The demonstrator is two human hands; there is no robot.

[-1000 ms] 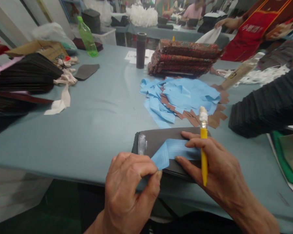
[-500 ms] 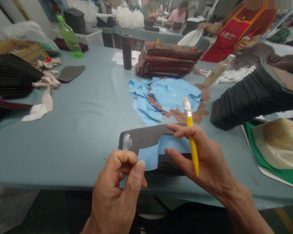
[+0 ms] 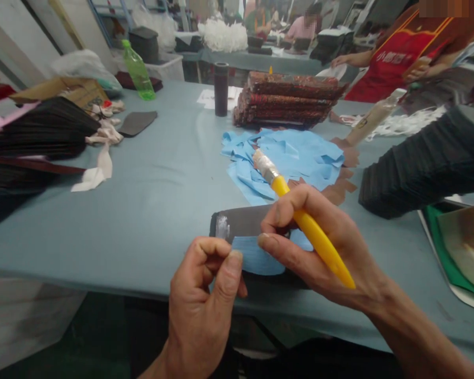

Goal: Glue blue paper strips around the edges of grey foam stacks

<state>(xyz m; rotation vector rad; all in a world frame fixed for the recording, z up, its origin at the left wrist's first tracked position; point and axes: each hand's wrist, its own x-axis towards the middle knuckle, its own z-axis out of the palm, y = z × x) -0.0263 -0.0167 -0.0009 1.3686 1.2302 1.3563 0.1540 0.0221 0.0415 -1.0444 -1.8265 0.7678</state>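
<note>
Between the thumb and index finger of my left hand (image 3: 205, 300) is the left end of a light blue fabric strip (image 3: 256, 255). The strip bows over a dark grey stack of flat pieces (image 3: 243, 218) at the table's front edge. A whitish smear (image 3: 221, 226) marks the stack's left end. My right hand (image 3: 308, 263) holds a yellow-handled brush (image 3: 282, 188), whose bristles point up and left. The right thumb and index finger are drawn close together over the strip; whether they also grip it is hard to tell.
Behind the stack lie crumpled blue fabric (image 3: 296, 150) and brown scraps (image 3: 343, 184). Rolled patterned bundles (image 3: 288, 100), a dark cylinder (image 3: 221, 89) and a green bottle (image 3: 138, 71) stand farther back. A tall dark stack (image 3: 414, 163) leans at right. A person in a red apron (image 3: 398, 66) is beyond.
The right thumb and index finger have come together over the strip, and the brush has tipped leftward. My left hand keeps its pinch. The view has swung left.
</note>
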